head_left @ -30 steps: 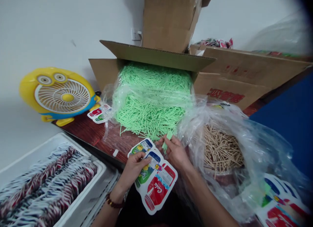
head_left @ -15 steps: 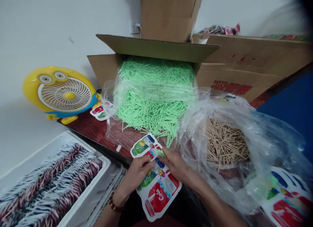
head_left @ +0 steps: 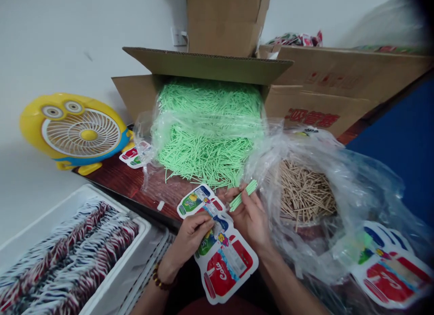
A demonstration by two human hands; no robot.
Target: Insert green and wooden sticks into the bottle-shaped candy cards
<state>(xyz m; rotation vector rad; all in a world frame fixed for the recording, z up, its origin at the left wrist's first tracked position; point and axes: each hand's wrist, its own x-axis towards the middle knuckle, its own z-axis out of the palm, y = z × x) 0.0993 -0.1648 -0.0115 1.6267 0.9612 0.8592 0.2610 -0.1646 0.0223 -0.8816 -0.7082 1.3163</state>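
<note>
My left hand (head_left: 190, 236) is closed on bottle-shaped printed pouches (head_left: 225, 272), pinching them near their middle with thumb and fingers. A red cola print shows at the near end and a green print at the far end. My right hand (head_left: 252, 222) holds a small bundle of thin green sticks (head_left: 243, 196) in its fingers, just right of the pouches. Beyond both hands, a heap of the same green sticks (head_left: 206, 156) spills from a plastic-lined cardboard box (head_left: 206, 61).
A white bin (head_left: 142, 233) full of tightly packed pouches stands at left. Behind it sits a yellow fan (head_left: 73, 134). Brown sticks (head_left: 307, 195) lie in clear plastic (head_left: 366, 179) at right, near more pouches (head_left: 389, 276). Another cardboard box (head_left: 339, 88) stands at the back right.
My right hand has moved off the pouches, up and to the right, and the green bundle now shows plainly in its fingers. My left hand keeps its grip. The whole view has shifted slightly.
</note>
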